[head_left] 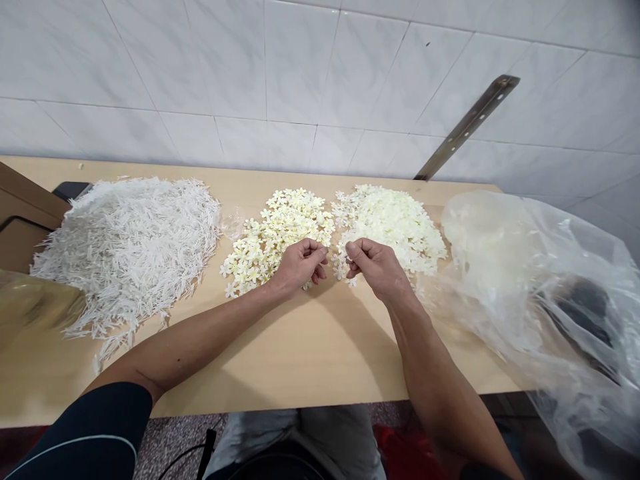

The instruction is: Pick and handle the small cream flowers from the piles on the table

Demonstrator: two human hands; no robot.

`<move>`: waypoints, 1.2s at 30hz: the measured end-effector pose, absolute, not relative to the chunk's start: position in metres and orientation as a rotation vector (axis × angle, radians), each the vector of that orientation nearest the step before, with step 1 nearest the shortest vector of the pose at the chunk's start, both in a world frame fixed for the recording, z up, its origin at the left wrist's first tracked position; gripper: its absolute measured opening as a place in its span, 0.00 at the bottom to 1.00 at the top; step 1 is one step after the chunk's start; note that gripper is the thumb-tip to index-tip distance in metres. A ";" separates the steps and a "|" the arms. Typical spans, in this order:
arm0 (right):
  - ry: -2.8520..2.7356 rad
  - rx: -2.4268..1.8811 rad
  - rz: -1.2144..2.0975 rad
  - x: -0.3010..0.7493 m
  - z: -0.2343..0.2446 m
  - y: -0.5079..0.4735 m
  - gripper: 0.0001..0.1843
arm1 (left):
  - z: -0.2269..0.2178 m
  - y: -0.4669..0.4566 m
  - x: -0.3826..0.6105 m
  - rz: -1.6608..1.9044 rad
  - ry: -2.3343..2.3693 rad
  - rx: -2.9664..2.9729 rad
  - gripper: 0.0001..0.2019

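Observation:
My left hand (303, 262) is in a pinch over the near edge of a pile of pale yellow-centred artificial flowers (285, 223). Facing it across a small gap, my right hand (373, 263) pinches too, by the near left edge of a pile of paler flower pieces (390, 220). Whatever lies between the fingertips of either hand is too small or hidden to make out. To the left spreads a large heap of thin white plastic stems (145, 247).
A big clear plastic bag (510, 260) lies at the right and hangs over the front edge of the wooden table (280, 360). A metal bracket (465, 130) leans against the tiled wall behind. Yellowish plastic wrap (37, 303) and a brown box (25, 207) are at the far left.

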State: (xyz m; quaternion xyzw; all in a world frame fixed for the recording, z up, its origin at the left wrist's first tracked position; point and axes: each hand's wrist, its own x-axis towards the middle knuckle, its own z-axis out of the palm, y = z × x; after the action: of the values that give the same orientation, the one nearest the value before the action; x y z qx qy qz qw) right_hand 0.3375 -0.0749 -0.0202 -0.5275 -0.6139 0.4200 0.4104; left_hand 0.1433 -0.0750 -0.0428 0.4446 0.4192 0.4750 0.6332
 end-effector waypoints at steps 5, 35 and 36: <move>-1.500 -1.306 1.087 0.334 -0.020 -0.075 0.30 | -0.041 -0.076 0.143 1.091 0.969 1.009 0.10; -1.444 -1.248 1.192 0.332 -0.020 -0.073 0.22 | -0.045 -0.073 0.143 1.116 0.953 1.018 0.09; -1.429 -1.234 1.218 0.332 -0.021 -0.073 0.22 | -0.045 -0.072 0.143 1.116 0.951 1.018 0.09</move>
State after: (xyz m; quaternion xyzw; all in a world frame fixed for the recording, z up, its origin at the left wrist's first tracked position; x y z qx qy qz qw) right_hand 0.3322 -0.0726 -0.0207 -0.4951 -0.5733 0.4888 0.4327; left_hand 0.1431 -0.0724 -0.0452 0.4443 0.4147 0.4868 0.6274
